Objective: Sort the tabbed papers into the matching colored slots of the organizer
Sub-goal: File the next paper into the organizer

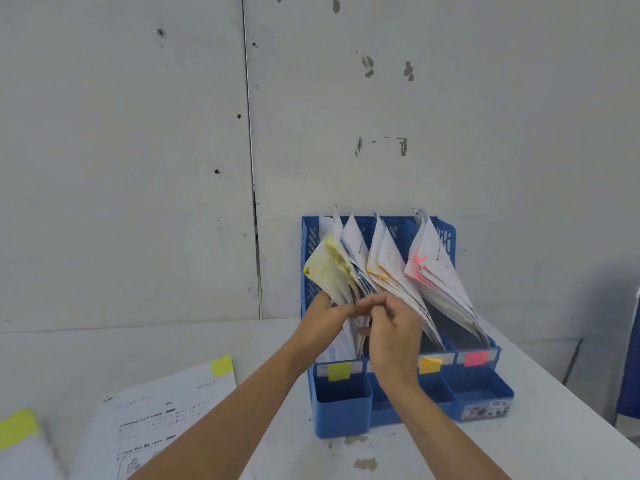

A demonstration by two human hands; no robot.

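White table (173, 344), hands (325, 325) (393, 336) pinching papers (332, 271)

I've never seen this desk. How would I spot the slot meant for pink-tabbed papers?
Find the blue organizer standing on the white table, against the wall. Its slots stand side by side; take the one at the far right. Its pink label sets it apart: the neighbour has an orange label, the far left slot a yellow label.
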